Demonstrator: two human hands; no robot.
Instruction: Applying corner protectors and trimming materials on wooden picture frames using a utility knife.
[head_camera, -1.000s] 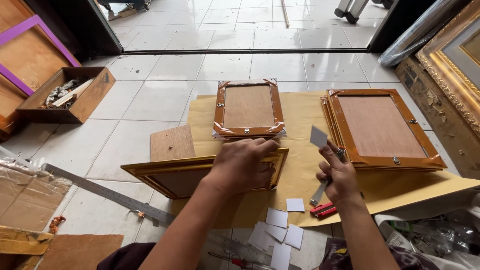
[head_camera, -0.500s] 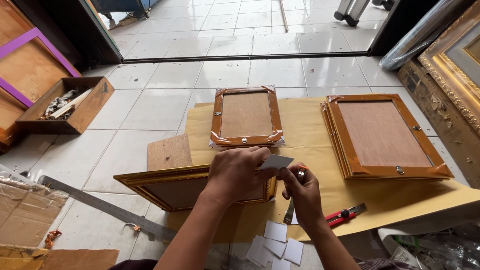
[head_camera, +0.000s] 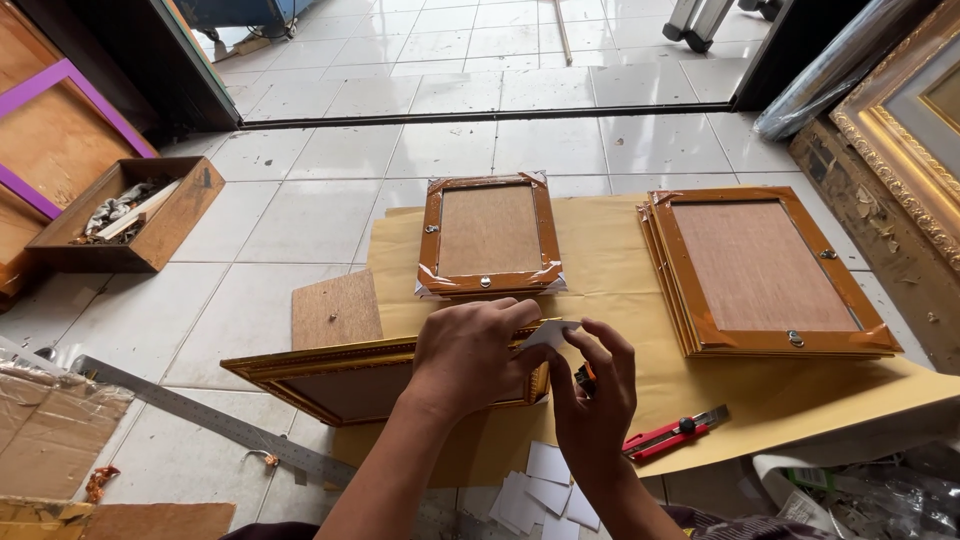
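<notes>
The floor (head_camera: 300, 210) was glossy pale tile that threw back the light. Matt brown paper (head_camera: 620, 290) covered part of it. The small frame (head_camera: 489, 237) had a dull wooden back and shiny orange-brown tape round its edges. The big frame (head_camera: 760, 270) showed the same rough board and small metal clips. The ruler (head_camera: 200, 412) looked like brushed metal. The cutter (head_camera: 672, 435) was red plastic. The white cards (head_camera: 545, 490) were plain matt paper.

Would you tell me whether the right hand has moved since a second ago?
Yes. The right hand went left, from beside the frame stack to the gold frame's corner.
</notes>
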